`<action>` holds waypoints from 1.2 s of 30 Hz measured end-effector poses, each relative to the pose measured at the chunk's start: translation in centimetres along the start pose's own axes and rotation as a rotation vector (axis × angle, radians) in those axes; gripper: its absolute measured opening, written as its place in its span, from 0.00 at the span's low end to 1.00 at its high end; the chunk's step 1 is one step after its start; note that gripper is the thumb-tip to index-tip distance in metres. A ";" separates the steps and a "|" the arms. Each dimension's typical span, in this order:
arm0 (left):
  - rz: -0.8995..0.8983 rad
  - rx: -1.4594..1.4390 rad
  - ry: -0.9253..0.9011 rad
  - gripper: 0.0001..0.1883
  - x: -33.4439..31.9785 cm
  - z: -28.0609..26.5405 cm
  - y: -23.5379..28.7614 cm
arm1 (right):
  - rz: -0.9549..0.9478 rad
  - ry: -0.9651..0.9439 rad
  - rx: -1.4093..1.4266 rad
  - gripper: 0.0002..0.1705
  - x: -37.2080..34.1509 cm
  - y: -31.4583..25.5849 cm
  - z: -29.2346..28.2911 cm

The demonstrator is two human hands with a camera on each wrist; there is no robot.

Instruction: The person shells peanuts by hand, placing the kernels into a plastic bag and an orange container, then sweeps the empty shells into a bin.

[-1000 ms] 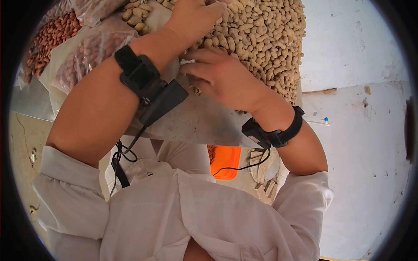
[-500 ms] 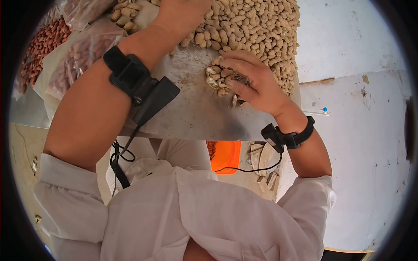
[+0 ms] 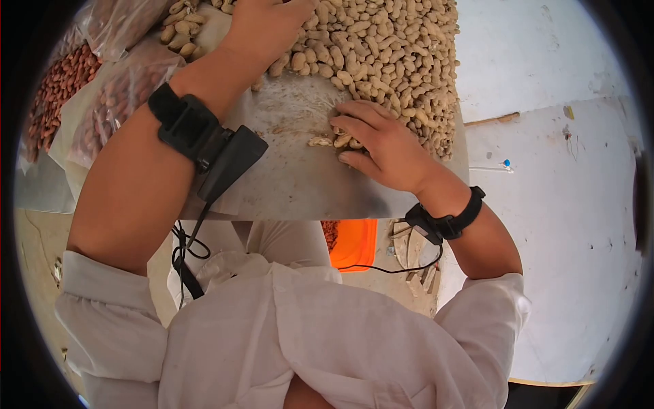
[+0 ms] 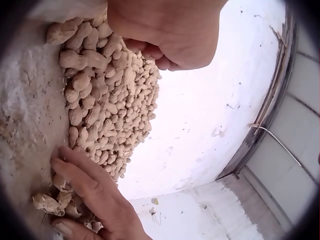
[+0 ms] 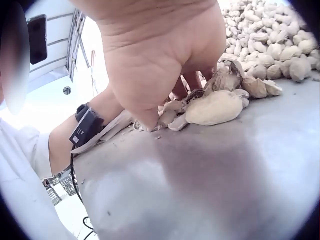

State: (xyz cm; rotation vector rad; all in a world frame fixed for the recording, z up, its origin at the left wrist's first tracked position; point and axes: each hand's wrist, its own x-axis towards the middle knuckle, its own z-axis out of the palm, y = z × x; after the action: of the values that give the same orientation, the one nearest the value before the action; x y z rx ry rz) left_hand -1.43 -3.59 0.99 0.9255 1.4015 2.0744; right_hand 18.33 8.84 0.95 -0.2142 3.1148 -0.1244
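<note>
My right hand (image 3: 392, 146) cups a clump of broken peanut shells (image 3: 343, 140) against the metal tabletop (image 3: 286, 187), thumb on the near side and fingers on the far side. In the right wrist view, the curled fingers close round the shells (image 5: 227, 80), and a pale peanut pod (image 5: 215, 107) lies in front of them. My left hand (image 3: 266, 31) reaches to the left edge of the heap of unshelled peanuts (image 3: 388, 58). Its fingertips bend inward in the left wrist view, where the hand (image 4: 167, 30) hangs above the pile; I cannot tell whether it holds a peanut.
Left of my left arm lie a clear bag of red peanut kernels (image 3: 126, 88) and more red kernels (image 3: 65, 95). Several larger pods (image 3: 182, 31) sit at the back left. An orange container (image 3: 357, 242) stands below the table edge. A pale wall (image 3: 545, 204) rises on the right.
My right hand moved away from the left hand, rightward and nearer to me, bringing shells out onto the bare metal. It now covers most of them. The left hand stays by the heap.
</note>
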 end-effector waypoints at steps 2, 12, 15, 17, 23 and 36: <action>0.027 -0.002 0.015 0.06 0.0 0.3 0.0 | 0.022 0.048 0.008 0.30 -0.9 0.0 -0.2; 0.082 0.011 0.067 0.05 0.8 0.2 -1.4 | 0.304 0.249 0.209 0.40 -4.0 1.7 2.1; 0.163 0.031 0.045 0.05 0.9 0.2 -1.7 | 0.281 0.222 0.182 0.41 -3.0 0.9 2.2; 0.106 0.025 0.039 0.05 0.7 0.2 -1.4 | 0.272 0.199 0.116 0.41 -2.1 0.1 2.1; 0.106 0.042 0.026 0.06 0.6 0.2 -1.1 | 0.286 0.240 -0.095 0.33 0.4 -1.7 3.1; 0.202 0.099 0.013 0.06 0.6 0.4 -1.3 | 0.139 0.438 -0.071 0.15 0.6 -0.3 3.9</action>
State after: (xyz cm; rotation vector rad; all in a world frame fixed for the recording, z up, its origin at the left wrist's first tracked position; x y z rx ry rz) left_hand -1.55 -2.45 0.00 1.1376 1.4829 2.1749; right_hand 17.87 8.13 -2.90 0.0381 3.5599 -0.0645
